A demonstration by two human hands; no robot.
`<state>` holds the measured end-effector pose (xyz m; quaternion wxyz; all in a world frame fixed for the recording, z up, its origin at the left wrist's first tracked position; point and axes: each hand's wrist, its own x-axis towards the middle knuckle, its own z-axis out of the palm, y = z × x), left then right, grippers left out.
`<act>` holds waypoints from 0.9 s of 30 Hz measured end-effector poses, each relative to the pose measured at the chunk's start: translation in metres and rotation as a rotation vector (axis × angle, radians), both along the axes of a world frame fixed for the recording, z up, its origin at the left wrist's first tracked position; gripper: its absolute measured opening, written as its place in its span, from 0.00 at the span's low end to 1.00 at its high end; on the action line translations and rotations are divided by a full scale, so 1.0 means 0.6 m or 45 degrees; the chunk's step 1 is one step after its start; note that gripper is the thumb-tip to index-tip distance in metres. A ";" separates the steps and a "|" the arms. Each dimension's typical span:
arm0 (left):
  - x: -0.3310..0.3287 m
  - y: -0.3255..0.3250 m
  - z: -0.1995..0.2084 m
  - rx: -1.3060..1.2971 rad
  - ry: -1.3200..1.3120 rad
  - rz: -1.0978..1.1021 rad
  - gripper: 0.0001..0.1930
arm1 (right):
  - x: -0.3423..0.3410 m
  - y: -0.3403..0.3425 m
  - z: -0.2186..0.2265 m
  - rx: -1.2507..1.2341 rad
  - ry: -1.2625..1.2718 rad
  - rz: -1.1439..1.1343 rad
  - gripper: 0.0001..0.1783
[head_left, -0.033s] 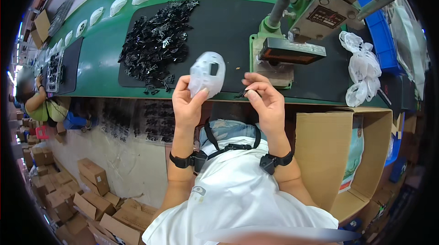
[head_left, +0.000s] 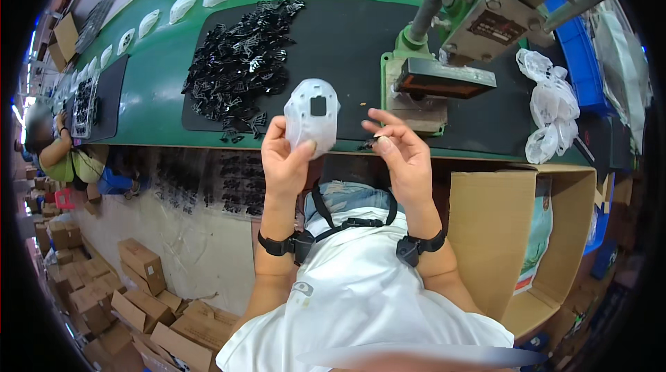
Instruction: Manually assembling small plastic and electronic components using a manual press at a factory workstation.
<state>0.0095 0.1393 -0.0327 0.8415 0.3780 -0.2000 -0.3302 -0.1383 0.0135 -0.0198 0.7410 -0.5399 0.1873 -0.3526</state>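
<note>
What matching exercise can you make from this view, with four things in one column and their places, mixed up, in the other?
Things
1. White shell
2. Small black piece
3. Pile of black pieces
4. Large cardboard box

Places
A. On the dark mat
B. Right of the white shirt
C. In the left hand
D. Pinched in the right hand

Pairs: 1-C, 2-D, 3-A, 4-B

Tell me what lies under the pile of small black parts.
The pile of small black parts rests on a black mat, visible beside it; the surface directly beneath the parts is hidden.
</note>
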 end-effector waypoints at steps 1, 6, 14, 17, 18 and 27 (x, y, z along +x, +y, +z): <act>-0.011 -0.003 0.005 -0.009 0.001 -0.001 0.16 | 0.001 0.002 0.001 0.271 -0.059 0.121 0.06; -0.045 -0.019 0.004 0.515 -1.339 0.362 0.20 | 0.010 0.008 -0.014 0.633 -0.222 0.240 0.07; -0.051 -0.015 0.065 0.594 -0.720 -0.076 0.55 | -0.002 0.009 0.019 0.110 -0.140 0.304 0.07; -0.038 -0.028 0.095 0.574 -1.142 0.043 0.50 | -0.006 0.001 0.023 -0.195 -0.052 0.229 0.07; -0.031 -0.029 0.100 0.572 -1.684 0.203 0.48 | -0.010 -0.001 0.030 -0.191 -0.049 0.212 0.07; -0.039 -0.034 0.087 0.540 -1.424 0.166 0.27 | -0.047 -0.017 0.058 -0.372 0.050 -0.163 0.07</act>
